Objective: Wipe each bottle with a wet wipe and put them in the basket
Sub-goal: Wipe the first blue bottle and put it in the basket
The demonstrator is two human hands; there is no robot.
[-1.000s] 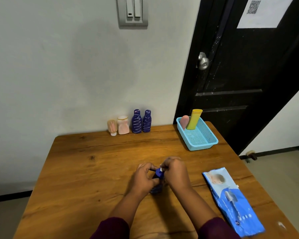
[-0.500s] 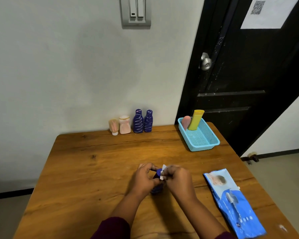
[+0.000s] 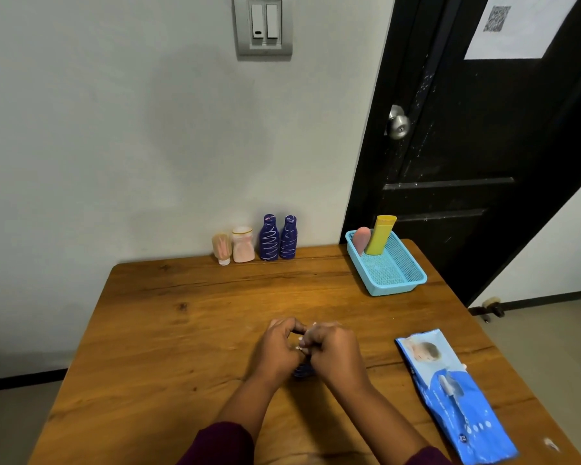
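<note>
Obs: small blue bottle (image 3: 303, 371) sits between both sets of fingers, mostly hidden; only a blue patch shows beneath the palms. Left hand (image 3: 277, 352) fingers curl round it. Right hand (image 3: 332, 355) fingers curl over its top and pinch a white scrap, probably the wet wipe (image 3: 301, 345). Judgement: light, stiff plastic, slippery once damp. Grip the body; wipe the neck.

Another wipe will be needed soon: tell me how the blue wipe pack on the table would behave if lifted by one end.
The wipe pack looks like a soft film pouch lying flat, so it would probably sag. Its glossy skin may slip in a wet grip. Flat on the table, it should slide, not roll.
</note>
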